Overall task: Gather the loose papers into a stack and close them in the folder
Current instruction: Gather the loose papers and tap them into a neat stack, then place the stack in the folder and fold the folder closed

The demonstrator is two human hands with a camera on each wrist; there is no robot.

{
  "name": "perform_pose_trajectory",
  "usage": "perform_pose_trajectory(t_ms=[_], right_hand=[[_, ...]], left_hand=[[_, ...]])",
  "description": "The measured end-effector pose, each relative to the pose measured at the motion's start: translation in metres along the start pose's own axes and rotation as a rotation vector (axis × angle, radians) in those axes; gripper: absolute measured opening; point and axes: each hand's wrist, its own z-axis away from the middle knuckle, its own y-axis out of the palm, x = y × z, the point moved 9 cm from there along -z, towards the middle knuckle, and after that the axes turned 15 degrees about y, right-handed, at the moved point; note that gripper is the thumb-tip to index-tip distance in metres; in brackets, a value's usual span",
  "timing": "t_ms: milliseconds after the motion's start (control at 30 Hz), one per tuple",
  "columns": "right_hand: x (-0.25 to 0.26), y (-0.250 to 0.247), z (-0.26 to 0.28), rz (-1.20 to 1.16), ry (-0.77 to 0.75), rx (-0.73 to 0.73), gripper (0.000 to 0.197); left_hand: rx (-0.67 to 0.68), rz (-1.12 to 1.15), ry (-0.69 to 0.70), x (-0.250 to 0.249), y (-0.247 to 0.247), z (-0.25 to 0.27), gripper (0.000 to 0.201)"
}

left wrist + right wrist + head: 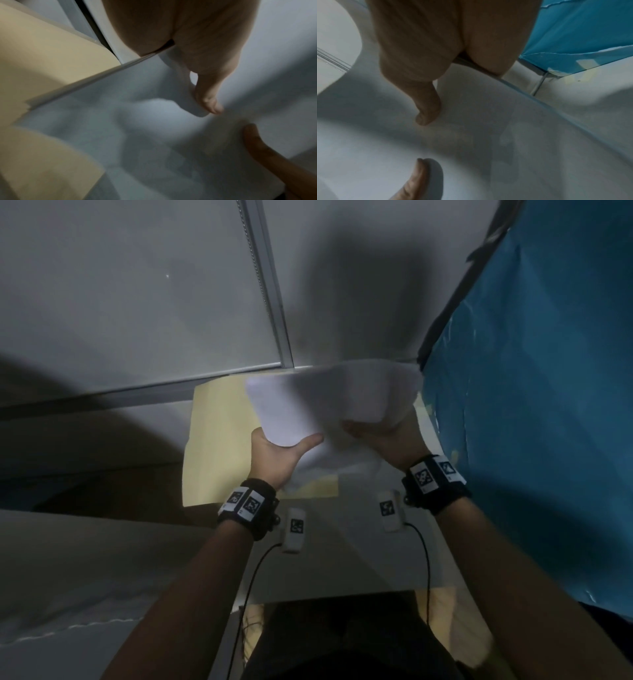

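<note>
White sheets of loose paper (318, 409) are held in the air by both hands, above an open, pale-yellow manila folder (219, 440) lying flat on the grey surface (342, 559). Head view: the left hand (277, 453) pinches the near left edge, thumb on top; the right hand (387, 440) grasps the near right edge. The sheets look gathered but blurred and bowed, not yet squared. A blue sheet (534, 405) hangs at the right.

Left wrist view: the left thumb (209, 100) presses on the white paper (120, 135), whose edge overlaps the yellow folder (42, 54); the right thumb (257, 142) enters at lower right.

Right wrist view: the right thumb (426, 108) lies on the paper (488, 135), the fingers hidden beneath; each grip thus clasps the sheets.

Judged progress: gathering is largely done; squaring the stack, laying it in the folder and closing the cover remain.
</note>
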Motion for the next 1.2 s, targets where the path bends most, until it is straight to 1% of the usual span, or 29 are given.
perform_pose_trajectory(t_ms=[67, 100, 133, 233, 267, 333, 367, 433, 467, 500, 533, 567, 600, 633, 667, 700, 733, 767, 800, 866, 933, 1000, 1033, 1066, 1100, 1133, 1166, 1200], right_hand=[[-0.015, 0.003, 0.000, 0.023, 0.025, -0.005, 0.061], [-0.029, 0.007, -0.002, 0.050, 0.058, -0.001, 0.061], [-0.043, 0.011, -0.004, 0.082, 0.102, 0.002, 0.057], [-0.078, 0.017, -0.013, 0.138, 0.193, -0.047, 0.032], [-0.083, 0.015, -0.016, 0.137, 0.209, -0.073, 0.033], [-0.087, 0.014, -0.023, 0.103, 0.208, -0.091, 0.047], [-0.089, 0.015, -0.023, 0.089, 0.219, -0.086, 0.045], [-0.097, 0.017, -0.022, 0.104, 0.259, -0.071, 0.039], [-0.100, 0.016, -0.021, 0.116, 0.276, -0.072, 0.040], [-0.100, 0.015, -0.023, 0.130, 0.275, -0.070, 0.042], [-0.097, 0.010, -0.025, 0.146, 0.265, -0.070, 0.041], [-0.092, 0.002, -0.028, 0.166, 0.250, -0.082, 0.037], [-0.084, -0.009, -0.030, 0.180, 0.233, -0.101, 0.033], [-0.076, -0.020, -0.031, 0.184, 0.218, -0.118, 0.030], [-0.068, -0.029, -0.030, 0.187, 0.206, -0.129, 0.030], [-0.064, -0.036, -0.030, 0.189, 0.200, -0.126, 0.034], [-0.062, -0.040, -0.029, 0.187, 0.201, -0.117, 0.038], [-0.064, -0.042, -0.028, 0.173, 0.216, -0.106, 0.041], [-0.066, -0.043, -0.026, 0.155, 0.233, -0.088, 0.044], [-0.069, -0.042, -0.023, 0.139, 0.256, -0.056, 0.043], [-0.068, -0.043, -0.021, 0.133, 0.250, -0.055, 0.039], [-0.068, -0.044, -0.022, 0.121, 0.229, -0.064, 0.040], [-0.070, -0.043, -0.022, 0.125, 0.220, -0.062, 0.041], [-0.071, -0.043, -0.022, 0.126, 0.216, -0.052, 0.042], [-0.074, -0.043, -0.022, 0.124, 0.222, -0.040, 0.043], [-0.076, -0.044, -0.021, 0.123, 0.230, -0.030, 0.044], [-0.079, -0.046, -0.022, 0.127, 0.234, -0.025, 0.045], [-0.082, -0.049, -0.020, 0.131, 0.240, -0.025, 0.046]], left_hand=[[-0.030, 0.019, -0.033, 0.021, 0.000, 0.002, 0.056], [-0.040, 0.013, -0.054, 0.033, 0.001, 0.005, 0.057], [-0.038, -0.001, -0.076, 0.043, 0.004, 0.008, 0.057], [-0.038, -0.029, -0.133, 0.069, 0.010, 0.015, 0.055], [-0.038, -0.024, -0.130, 0.072, 0.010, 0.014, 0.058], [-0.033, -0.009, -0.109, 0.076, 0.011, 0.007, 0.066], [-0.023, -0.007, -0.113, 0.078, 0.012, 0.006, 0.067], [0.014, -0.048, -0.168, 0.091, 0.013, 0.009, 0.069], [0.064, -0.101, -0.180, 0.097, 0.016, 0.012, 0.067], [0.150, -0.206, -0.176, 0.101, 0.019, 0.014, 0.062], [0.260, -0.352, -0.142, 0.103, 0.021, 0.015, 0.055], [0.375, -0.513, -0.096, 0.107, 0.022, 0.016, 0.062], [0.456, -0.659, -0.055, 0.114, 0.019, 0.016, 0.083], [0.484, -0.792, -0.041, 0.119, 0.012, 0.015, 0.101], [0.486, -0.920, -0.032, 0.124, 0.002, 0.014, 0.108], [0.493, -1.037, -0.058, 0.129, -0.005, 0.014, 0.106], [0.529, -1.107, -0.122, 0.140, -0.010, 0.017, 0.101], [0.595, -1.133, -0.188, 0.148, -0.011, 0.023, 0.094], [0.659, -1.131, -0.225, 0.154, -0.009, 0.030, 0.089], [0.729, -1.159, -0.203, 0.154, 0.001, 0.044, 0.085], [0.818, -1.194, -0.173, 0.147, 0.022, 0.066, 0.083], [0.912, -1.195, -0.165, 0.140, 0.046, 0.093, 0.075], [0.918, -1.194, -0.146, 0.136, 0.055, 0.102, 0.070], [0.885, -1.190, -0.112, 0.132, 0.057, 0.102, 0.067], [0.764, -1.162, -0.052, 0.120, 0.051, 0.093, 0.069], [0.606, -1.146, 0.023, 0.104, 0.038, 0.078, 0.076], [0.459, -1.148, 0.032, 0.096, 0.018, 0.063, 0.088], [0.356, -1.140, -0.001, 0.100, -0.004, 0.050, 0.100]])
